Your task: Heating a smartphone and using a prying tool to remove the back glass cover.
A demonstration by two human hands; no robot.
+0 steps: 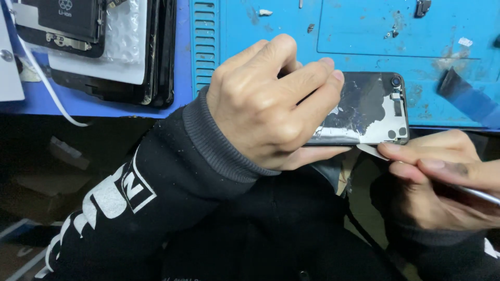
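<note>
My left hand [271, 104] is clamped over the phone [364, 112], fingers curled across its back and thumb pressed under the near edge, so it sits pinned at the near edge of the blue work mat [291, 31]. The phone lies back-up, its rear panel [359, 101] shattered, with dark glass gone in patches and pale metal showing near the camera lens [396, 81] at the far right corner.

My right hand [442, 177] is closed on a thin metal tool [476, 194], pinched between thumb and forefinger, and I think the small pale sliver [372, 151] at the phone's near right edge is its tip or a pick; I cannot tell which.

To do this well, I would keep the left hand heavy and flat so the phone cannot skate off the mat's edge. The sliver should stay shallow and nearly level with the seam, sliding along rather than levering, because the cracked panel will likely splinter if twisted. I would keep my left fingertips [333, 73] back from the broken glass, and steer away from the lens corner.

To the far left, a stack of dark phone parts [156, 52] with a battery [73, 21] and a white cable [47, 88] is well apart. Small screws and scraps [393, 32] lie on the far side of the mat.
</note>
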